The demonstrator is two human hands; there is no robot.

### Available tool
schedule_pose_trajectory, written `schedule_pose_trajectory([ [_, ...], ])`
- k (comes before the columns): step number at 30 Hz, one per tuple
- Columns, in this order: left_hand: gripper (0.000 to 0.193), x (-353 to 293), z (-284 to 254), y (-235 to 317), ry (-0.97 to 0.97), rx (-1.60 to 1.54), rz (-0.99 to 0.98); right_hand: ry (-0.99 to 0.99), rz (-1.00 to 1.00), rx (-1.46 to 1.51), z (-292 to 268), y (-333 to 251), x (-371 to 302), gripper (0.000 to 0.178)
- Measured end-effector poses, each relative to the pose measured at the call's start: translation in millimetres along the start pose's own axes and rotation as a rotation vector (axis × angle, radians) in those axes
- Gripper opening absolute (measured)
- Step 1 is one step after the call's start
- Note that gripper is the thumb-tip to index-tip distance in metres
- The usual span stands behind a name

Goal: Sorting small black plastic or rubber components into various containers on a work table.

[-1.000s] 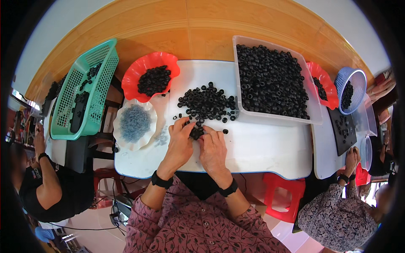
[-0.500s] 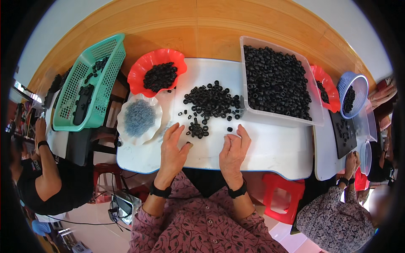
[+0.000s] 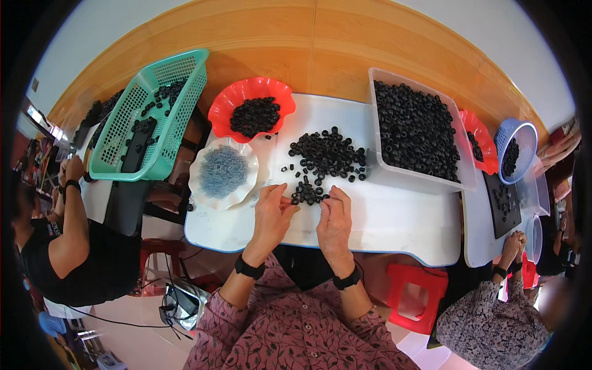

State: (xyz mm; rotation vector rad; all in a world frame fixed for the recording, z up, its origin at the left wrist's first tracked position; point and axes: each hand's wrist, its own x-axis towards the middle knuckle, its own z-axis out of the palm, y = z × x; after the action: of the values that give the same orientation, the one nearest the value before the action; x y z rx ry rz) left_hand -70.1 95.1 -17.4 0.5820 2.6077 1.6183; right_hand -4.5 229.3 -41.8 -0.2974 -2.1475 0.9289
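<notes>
Both my hands are low over a white table, on either side of a small cluster of black ring-shaped parts (image 3: 306, 192). My left hand (image 3: 273, 214) is at the cluster's left edge, thumb and forefinger a little apart, with nothing visible between them. At the right edge, the fingers of my right hand (image 3: 335, 227) are bent and drawn together; whatever they pinch is hidden. Just beyond lies a larger loose heap of the same black parts (image 3: 327, 152). A white wavy-rimmed plate (image 3: 195, 179) of fine grey-blue pieces sits left of my left hand.
A red wavy bowl (image 3: 217, 114) and a clear bin (image 3: 425, 177), both with black parts, stand behind. Farther left is a green basket (image 3: 131, 176). At right are a blue basket (image 3: 529, 139) and a black tray (image 3: 495, 203). People sit on both sides; a red stool (image 3: 419, 280) is at right.
My hands have come closer together around the small cluster, and their fingers have drawn in. The whole view has shifted, so the table sits a little farther right and lower.
</notes>
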Motion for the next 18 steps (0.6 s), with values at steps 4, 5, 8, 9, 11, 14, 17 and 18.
schedule_pose_trajectory([
  [4,0.052,13.2,1.9,-3.6,-0.027,0.005,0.014,-0.001,-0.018,-0.005,2.6,-4.0,0.7,0.008],
  [5,0.053,18.6,0.9,-2.5,-0.018,0.038,0.047,0.005,-0.013,-0.015,2.5,-4.9,0.4,0.008],
  [8,0.057,34.3,0.3,2.4,-0.015,0.218,0.114,0.010,0.004,-0.017,2.2,-5.2,-0.4,0.007],
  [9,0.060,38.1,0.7,3.3,-0.022,0.367,0.147,0.010,0.017,-0.009,2.0,-4.1,-0.7,0.007],
  [11,0.062,43.8,3.3,-1.2,-0.064,0.331,0.148,0.010,0.010,-0.002,3.0,-1.0,-1.1,0.007],
  [14,0.062,44.5,1.9,-1.7,-0.163,0.266,0.131,0.003,0.016,0.013,4.0,-0.6,-1.8,0.008],
  [17,0.060,40.9,-2.0,4.9,-0.273,0.219,0.120,-0.002,0.023,0.011,3.0,-0.2,-1.6,0.008],
  [18,0.059,38.6,-2.7,4.8,-0.321,0.207,0.126,-0.001,0.016,0.007,2.8,-0.2,-1.4,0.008],
])
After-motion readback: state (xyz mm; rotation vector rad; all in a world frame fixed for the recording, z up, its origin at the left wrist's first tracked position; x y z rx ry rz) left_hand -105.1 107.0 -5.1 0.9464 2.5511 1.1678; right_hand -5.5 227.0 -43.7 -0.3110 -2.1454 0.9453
